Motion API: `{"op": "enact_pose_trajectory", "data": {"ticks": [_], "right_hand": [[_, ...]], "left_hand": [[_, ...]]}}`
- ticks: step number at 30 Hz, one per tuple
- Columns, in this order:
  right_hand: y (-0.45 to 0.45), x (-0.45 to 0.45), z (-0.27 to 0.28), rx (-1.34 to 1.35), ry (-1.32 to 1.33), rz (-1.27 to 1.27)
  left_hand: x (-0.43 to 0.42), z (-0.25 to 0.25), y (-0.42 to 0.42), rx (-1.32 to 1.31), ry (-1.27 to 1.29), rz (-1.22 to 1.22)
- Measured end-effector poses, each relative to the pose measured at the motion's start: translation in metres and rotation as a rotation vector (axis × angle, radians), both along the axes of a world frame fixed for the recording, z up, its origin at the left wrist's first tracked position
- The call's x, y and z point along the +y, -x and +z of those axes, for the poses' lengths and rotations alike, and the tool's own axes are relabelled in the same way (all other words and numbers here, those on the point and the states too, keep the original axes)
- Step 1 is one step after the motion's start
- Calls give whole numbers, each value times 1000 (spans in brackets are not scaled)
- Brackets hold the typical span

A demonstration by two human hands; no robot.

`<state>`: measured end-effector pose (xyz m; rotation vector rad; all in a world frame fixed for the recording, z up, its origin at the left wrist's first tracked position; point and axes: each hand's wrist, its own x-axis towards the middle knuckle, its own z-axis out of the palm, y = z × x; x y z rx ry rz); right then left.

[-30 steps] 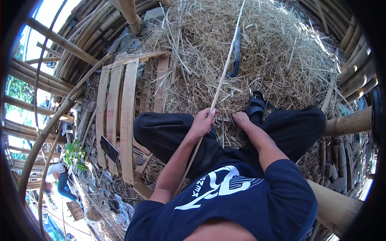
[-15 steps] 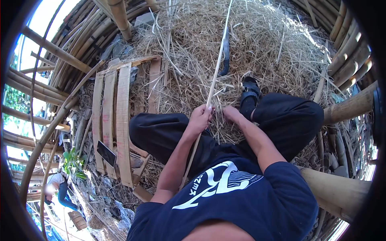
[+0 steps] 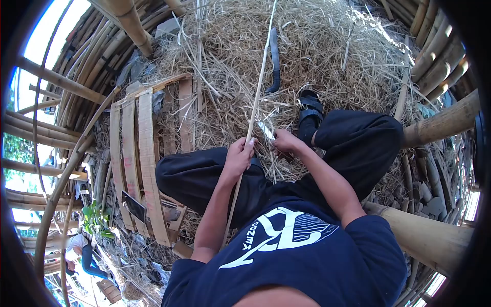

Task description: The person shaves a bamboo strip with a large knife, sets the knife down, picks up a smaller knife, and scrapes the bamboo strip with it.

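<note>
A long, thin pale strip (image 3: pixel 259 87) runs from the top of the view down past my left side. My left hand (image 3: pixel 239 156) is closed round it above my left leg. Just to the right, my right hand (image 3: pixel 285 141) is closed on a knife, whose shiny blade (image 3: pixel 266 130) points up and left, close beside the strip. The knife's handle is hidden in my fingers. Beyond my hands, a dark curved tool (image 3: pixel 274 61) lies on the straw (image 3: pixel 322 56).
At the left a slatted wooden crate (image 3: pixel 149 153) has a dark phone (image 3: pixel 134 206) on it. Thick bamboo poles (image 3: pixel 419 235) stand at the right, and more bamboo (image 3: pixel 66 84) at the left. Another person (image 3: pixel 82 253) is at the lower left. My sandalled foot (image 3: pixel 309 112) rests on straw.
My right hand has lifted slightly and turned, and the blade now shows between my hands. My left hand keeps its hold on the strip. The whole view has shifted a little.
</note>
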<state>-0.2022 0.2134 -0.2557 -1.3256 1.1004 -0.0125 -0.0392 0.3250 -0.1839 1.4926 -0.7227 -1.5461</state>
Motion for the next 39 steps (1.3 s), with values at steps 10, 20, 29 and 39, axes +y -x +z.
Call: {"op": "enact_pose_trajectory", "data": {"ticks": [10,20,29,39], "right_hand": [[37,1,43,589,499,20],[1,37,-12,338,197,13],[11,48,-37,-99,-627,-778],[18,38,7,434,202,-227]], "left_hand": [[11,-1,-4,-45,-34,16],[7,-3,-2,-34,-48,26],[8,-4,-3,-35,-49,21],[6,3,-1,-32,-61,4]]}}
